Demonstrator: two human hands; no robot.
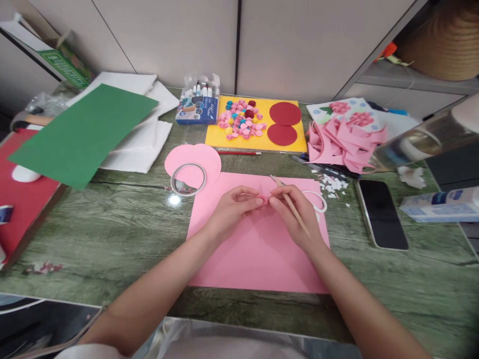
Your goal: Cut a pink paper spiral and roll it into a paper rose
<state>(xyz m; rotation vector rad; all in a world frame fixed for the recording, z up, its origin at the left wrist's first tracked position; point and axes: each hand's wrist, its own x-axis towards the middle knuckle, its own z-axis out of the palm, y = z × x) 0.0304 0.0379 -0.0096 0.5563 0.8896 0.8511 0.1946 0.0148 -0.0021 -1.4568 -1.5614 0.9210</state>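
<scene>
Over a large pink paper sheet (258, 264), my left hand (237, 207) is closed in a pinch on a small pink paper piece (264, 200), probably curled; its exact shape is hard to make out. My right hand (303, 207) is closed too, its thumb and fingertips at the piece's right side. A thin pale wooden stick (295, 213) slants through the right hand, its tip pointing up and left. White loop handles (322, 202), like those of scissors, show partly behind the right hand. A tape roll (204, 184) lies partly over pink paper circles (192, 154) at the upper left.
Behind are a yellow sheet (217, 142) with several small paper rolls (245, 119) and dark red circles (282, 134), and a marker box (198, 107). Pink scraps (344, 144), a phone (381, 214) and a clear bottle (422, 134) stand right; green paper (86, 134) lies left.
</scene>
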